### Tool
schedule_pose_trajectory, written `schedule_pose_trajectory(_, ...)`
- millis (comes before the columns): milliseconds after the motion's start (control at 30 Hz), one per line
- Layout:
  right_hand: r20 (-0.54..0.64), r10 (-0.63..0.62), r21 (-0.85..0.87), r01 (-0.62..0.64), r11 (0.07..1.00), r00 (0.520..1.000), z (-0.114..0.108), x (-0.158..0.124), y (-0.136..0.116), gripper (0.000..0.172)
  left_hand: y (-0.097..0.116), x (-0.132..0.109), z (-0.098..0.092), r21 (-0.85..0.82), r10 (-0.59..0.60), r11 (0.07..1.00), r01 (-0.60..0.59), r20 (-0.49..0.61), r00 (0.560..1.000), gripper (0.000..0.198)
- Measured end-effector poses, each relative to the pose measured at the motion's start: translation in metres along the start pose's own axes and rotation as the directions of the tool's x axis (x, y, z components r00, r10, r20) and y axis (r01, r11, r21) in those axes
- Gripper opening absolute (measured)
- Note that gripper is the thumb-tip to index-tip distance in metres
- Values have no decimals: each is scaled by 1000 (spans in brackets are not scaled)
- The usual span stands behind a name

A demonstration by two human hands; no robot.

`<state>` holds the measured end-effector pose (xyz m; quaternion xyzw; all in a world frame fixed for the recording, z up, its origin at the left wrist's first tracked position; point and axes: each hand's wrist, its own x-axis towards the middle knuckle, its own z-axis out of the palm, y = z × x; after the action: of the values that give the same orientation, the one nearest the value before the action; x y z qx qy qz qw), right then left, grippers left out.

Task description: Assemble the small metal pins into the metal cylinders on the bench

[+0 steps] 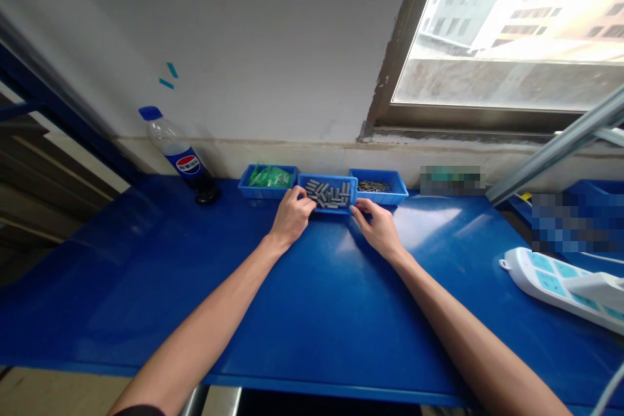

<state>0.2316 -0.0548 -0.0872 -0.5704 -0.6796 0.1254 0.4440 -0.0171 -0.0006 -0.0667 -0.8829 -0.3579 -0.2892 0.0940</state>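
Note:
Three small blue bins sit in a row at the back of the blue table, against the wall. The middle bin (pixel 327 179) holds many short grey cylinders (pixel 322 192) and stands slightly forward of its neighbours. My left hand (pixel 293 213) grips its left front corner, fingers closed on the rim. At its right front corner, my right hand (pixel 374 222) pinches the edge between thumb and fingers. The left bin (pixel 263 193) contains green plastic packaging (pixel 270 177). In the right bin (pixel 396 197) lie thin dark and brassy pieces (pixel 374 186), too small to name.
A cola bottle (pixel 182 159) stands on the blue table (pixel 312 312) at the back left. A white power strip (pixel 556 283) lies at the right edge, near a slanted metal bar (pixel 550 149). Blurred items lie at the back right.

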Motion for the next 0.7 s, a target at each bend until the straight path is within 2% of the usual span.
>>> schedule_pose_trajectory(133, -22, 17, 43, -16, 999, 1000, 0, 1, 1, 26, 3, -1, -6, 35, 45, 998, -47, 55, 997, 14)
schedule_pose_trajectory(200, -28, 27, 67, -25, 997, 999, -1, 2, 0, 24, 7, -2, -8, 33, 67, 997, -68, 35, 997, 11)
schedule_pose_trajectory(267, -26, 34, 95, -31, 995, 999, -1, 2, -2, 22, 15, -2, -9, 23, 98, 995, -98, 8, 995, 18)
schedule_pose_trajectory(333, -18, 36, 124, -34, 992, 999, -2, 3, -3, 22, 25, -1, -8, -4, 173, 985, -173, 24, 985, 23)
schedule_pose_trajectory(400, -13, 36, 138, -34, 990, 999, -2, 3, -4, 22, 36, 0, -4, -70, 287, 957, -282, 81, 954, 26)
schedule_pose_trajectory(467, -11, 36, 141, -34, 989, 999, -2, 2, -4, 23, 44, 0, -1, -136, 350, 933, -334, 123, 928, 26)
schedule_pose_trajectory(700, 3, 33, 130, -33, 991, 999, -1, 3, -1, 26, 48, -1, 2, -199, 276, 949, -244, 153, 949, 28)
